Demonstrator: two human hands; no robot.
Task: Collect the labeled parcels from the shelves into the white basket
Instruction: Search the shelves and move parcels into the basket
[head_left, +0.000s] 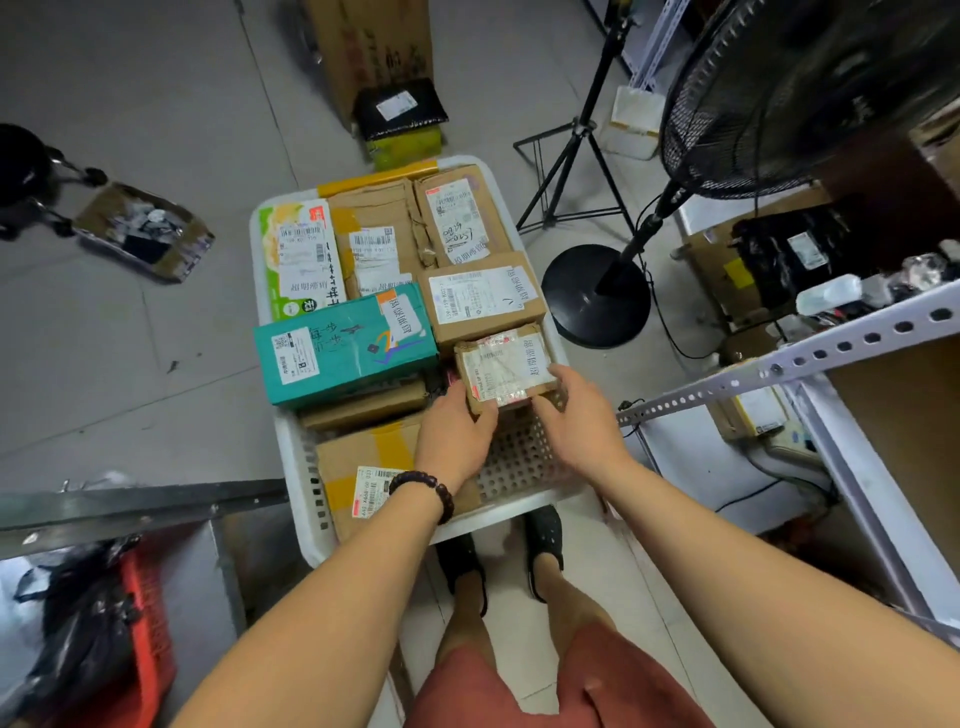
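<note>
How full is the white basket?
Nearly full: parcels cover the white basket except bare floor beside the held small parcel.

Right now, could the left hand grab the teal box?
Probably yes, once it lets go: the teal box lies uncovered beside the left hand, which grips the small parcel.

Place: a parcel depot or courier pick-up storeroom (a working back room, not a shopfront).
Stock: boxes with printed barcode shipping labels fill a white basket (519, 457), among them a teal box (345, 345), a brown carton (480, 299) and a small taped parcel (506, 366).
Shelving: a slotted-angle steel rack (810, 356) on the right, with a labelled black poly mailer (795, 254) lying on a lower shelf.
Floor: grey tiles (130, 364), where another labelled black mailer (400, 109) lies in front of a tall cardboard carton (369, 47).
Equipment: a black pedestal fan (779, 104) and a tripod stand (576, 135) near the basket.
Overflow: a red plastic crate (148, 623) at lower left, holding black bags.
</note>
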